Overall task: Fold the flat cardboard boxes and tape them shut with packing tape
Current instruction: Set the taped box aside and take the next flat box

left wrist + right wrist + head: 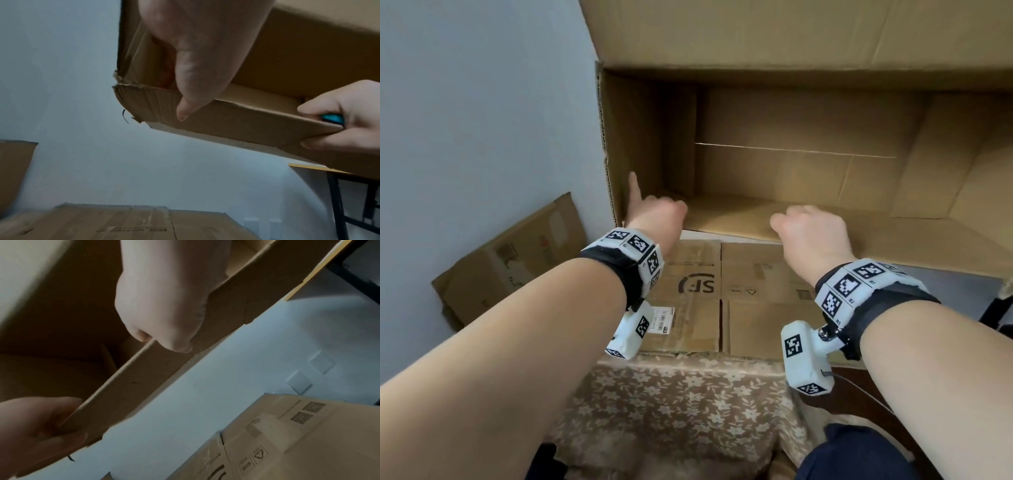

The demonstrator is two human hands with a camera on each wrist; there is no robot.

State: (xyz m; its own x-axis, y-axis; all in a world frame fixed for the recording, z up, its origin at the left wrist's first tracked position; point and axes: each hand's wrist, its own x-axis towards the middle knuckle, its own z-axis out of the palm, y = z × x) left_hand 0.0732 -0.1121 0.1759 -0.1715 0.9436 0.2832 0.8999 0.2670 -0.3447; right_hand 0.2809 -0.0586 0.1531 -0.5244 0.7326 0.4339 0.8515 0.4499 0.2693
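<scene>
Both forearms fill the near part of the head view, each with a marker-covered wrist band. Left hand (pixel 654 212) grips the near-left corner of the big open cardboard box (pixel 791 164): thumb on the outer face of the near flap (pixel 236 120), fingers curled over its edge, index finger pointing up along the left wall. Right hand (pixel 811 233) grips the same near flap further right, thumb under, fingers folded over the top edge. Left wrist view shows something teal-blue (pixel 331 117) tucked inside that right grip against the cardboard; cannot tell what it is.

Box is held up off the surface, lying on its side with the opening toward the person, far flap raised at the top, inside seam line visible on the back panel. Corner by the left grip is torn and frayed.

Below the box, flat cardboard boxes (pixel 722 294) lie stacked on a floral-patterned cloth (pixel 681 411); top one carries a printed logo and a barcode label. Another flattened box (pixel 510 260) leans on the pale wall (pixel 482 102) at the left. Black-legged desk (pixel 339 186) with a light wood edge stands far right.
</scene>
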